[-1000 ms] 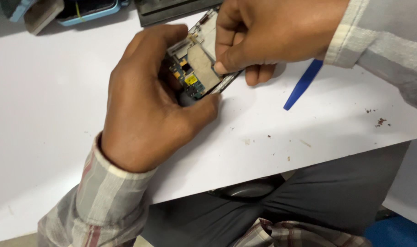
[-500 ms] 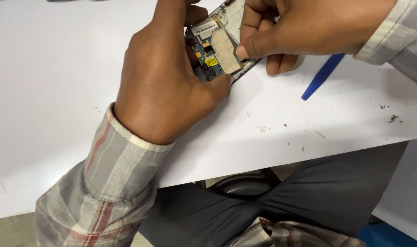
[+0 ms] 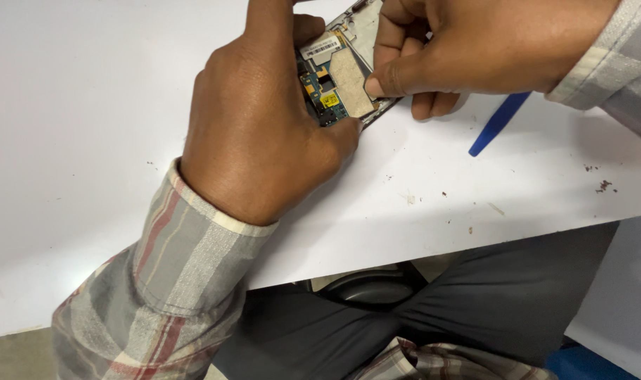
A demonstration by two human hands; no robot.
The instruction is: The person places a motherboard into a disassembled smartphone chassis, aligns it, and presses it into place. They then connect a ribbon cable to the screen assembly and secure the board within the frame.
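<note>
Opened phone (image 3: 338, 74), circuit board exposed, lay on the white table (image 3: 88, 105) between both hands: left hand (image 3: 261, 130) curled around its near edge, gripping it, while right hand (image 3: 475, 42) pinched the tan shield at its middle; blue pry tool (image 3: 498, 123) lay just beside.

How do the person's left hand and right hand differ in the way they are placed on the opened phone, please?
The left hand lies knuckles-up over the opened phone, gripping its near side, while the right hand comes in from the far right. The left hand hides much of the phone; the right hand only presses a thumb tip against the tan shield plate. Both hands touch the phone and wear plaid sleeves.
</note>
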